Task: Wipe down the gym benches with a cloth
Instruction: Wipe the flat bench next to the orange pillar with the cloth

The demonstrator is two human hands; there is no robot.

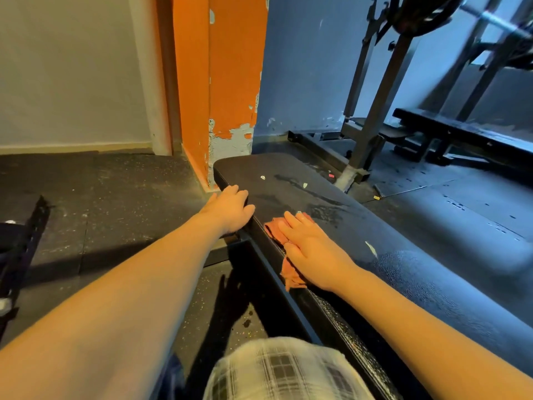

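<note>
A long black padded gym bench (403, 255) runs from the lower right toward the orange pillar. Wet streaks and a few small white tears mark its top. My right hand (310, 249) lies flat with straight fingers on an orange-red cloth (278, 233), pressing it onto the pad near the left edge. Part of the cloth hangs over that edge below my wrist. My left hand (230, 209) rests on the bench's left rim further up, its fingers bent over the edge.
An orange pillar (225, 82) with peeling paint stands just beyond the bench's far end. A barbell rack (375, 111) and a second black bench (461, 131) stand at the right rear. Speckled rubber flooring (115, 197) spreads to the left, with a dark metal frame (20, 249) at the left edge.
</note>
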